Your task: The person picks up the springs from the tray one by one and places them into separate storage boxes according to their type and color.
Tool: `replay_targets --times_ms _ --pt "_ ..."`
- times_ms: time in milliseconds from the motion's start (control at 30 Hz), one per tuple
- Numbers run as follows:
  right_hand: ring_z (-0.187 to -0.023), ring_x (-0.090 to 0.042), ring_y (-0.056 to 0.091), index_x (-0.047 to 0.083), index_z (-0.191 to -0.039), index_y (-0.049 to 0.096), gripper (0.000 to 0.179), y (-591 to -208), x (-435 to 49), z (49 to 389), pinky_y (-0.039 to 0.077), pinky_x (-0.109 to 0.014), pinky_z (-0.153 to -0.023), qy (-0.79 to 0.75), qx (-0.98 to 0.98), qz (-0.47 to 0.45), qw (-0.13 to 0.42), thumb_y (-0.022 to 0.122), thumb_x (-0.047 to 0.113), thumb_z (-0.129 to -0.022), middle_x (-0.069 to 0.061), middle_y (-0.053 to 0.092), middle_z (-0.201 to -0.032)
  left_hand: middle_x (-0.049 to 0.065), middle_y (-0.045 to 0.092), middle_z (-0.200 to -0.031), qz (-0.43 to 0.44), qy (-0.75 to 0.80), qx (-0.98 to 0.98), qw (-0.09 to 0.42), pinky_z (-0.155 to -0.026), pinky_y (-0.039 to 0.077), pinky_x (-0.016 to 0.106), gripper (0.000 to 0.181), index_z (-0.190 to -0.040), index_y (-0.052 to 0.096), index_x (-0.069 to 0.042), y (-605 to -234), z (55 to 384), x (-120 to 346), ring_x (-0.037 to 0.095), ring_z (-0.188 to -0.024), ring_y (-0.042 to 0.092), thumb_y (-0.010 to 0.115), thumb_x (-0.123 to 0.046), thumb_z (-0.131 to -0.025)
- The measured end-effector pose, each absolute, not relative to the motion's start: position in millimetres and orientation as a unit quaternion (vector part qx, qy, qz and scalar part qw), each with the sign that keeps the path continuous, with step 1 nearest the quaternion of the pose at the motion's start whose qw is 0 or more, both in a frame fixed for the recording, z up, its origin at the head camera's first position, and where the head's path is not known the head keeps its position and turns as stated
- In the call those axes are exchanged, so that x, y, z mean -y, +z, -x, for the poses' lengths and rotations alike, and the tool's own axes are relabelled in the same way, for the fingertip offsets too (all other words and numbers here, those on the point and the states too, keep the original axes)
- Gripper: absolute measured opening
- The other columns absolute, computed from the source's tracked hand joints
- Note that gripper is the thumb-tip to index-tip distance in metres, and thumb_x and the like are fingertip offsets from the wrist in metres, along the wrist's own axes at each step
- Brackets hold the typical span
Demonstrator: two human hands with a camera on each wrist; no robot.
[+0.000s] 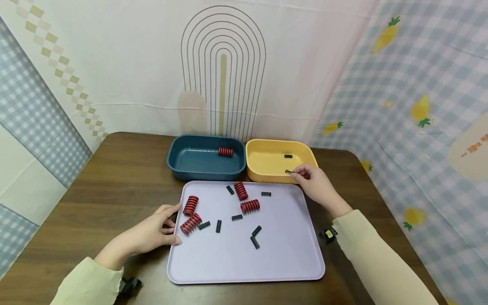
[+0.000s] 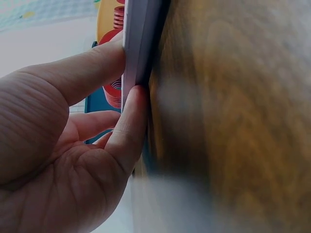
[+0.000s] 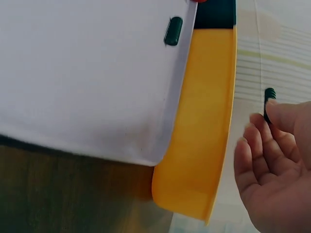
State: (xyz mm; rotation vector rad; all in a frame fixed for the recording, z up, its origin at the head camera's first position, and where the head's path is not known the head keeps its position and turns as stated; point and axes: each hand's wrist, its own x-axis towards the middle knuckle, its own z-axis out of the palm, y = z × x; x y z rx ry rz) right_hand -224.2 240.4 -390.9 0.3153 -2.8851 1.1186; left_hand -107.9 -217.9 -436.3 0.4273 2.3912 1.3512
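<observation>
My right hand point(image 1: 314, 184) pinches a small dark green coil spring point(image 3: 269, 97) between thumb and fingertip, over the front right rim of the yellow bin point(image 1: 267, 171). Another green spring point(image 1: 288, 156) lies inside that bin. My left hand point(image 1: 154, 231) holds the left rim of the pale lilac tray point(image 1: 286, 258), thumb and finger at its edge in the left wrist view. On the tray are several thick red springs point(image 1: 250, 206) and several small green springs point(image 1: 237, 217), scattered mostly over its left and middle. Two red springs point(image 1: 191, 205) lie close to my left fingertips.
A dark blue bin point(image 1: 206, 174) stands at the yellow bin's left, with one red spring point(image 1: 225, 152) in it. Both bins sit behind the tray on a brown wooden table point(image 1: 133, 178). Patterned cloth point(image 1: 305, 63) hangs behind the table and along its sides.
</observation>
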Motion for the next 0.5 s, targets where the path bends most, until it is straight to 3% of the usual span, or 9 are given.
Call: replay_targets --times_ms 200,500 --pt "-0.082 -0.022 0.053 0.008 -0.103 0.064 0.024 -395 -245 236 0.048 -0.034 -0.067 0.367 0.926 -0.068 0.052 0.061 0.031 -0.096 -0.008 0.061 -0.092 0.021 0.03 -0.139 -0.151 0.479 -0.844 0.185 -0.086 0.052 0.027 0.095 -0.15 0.023 0.005 -437 109 218 0.026 -0.106 0.053 0.082 -0.013 -0.078" --pt "-0.088 -0.025 0.054 0.008 -0.106 0.061 0.025 -402 -238 249 0.046 -0.037 -0.075 0.354 0.933 -0.051 0.05 0.059 0.032 -0.097 -0.009 0.06 -0.097 0.02 0.03 -0.14 -0.146 0.476 -0.847 0.187 -0.085 0.052 0.026 0.095 -0.15 0.023 0.004 -438 109 219 0.026 -0.106 0.053 0.083 -0.014 -0.078"
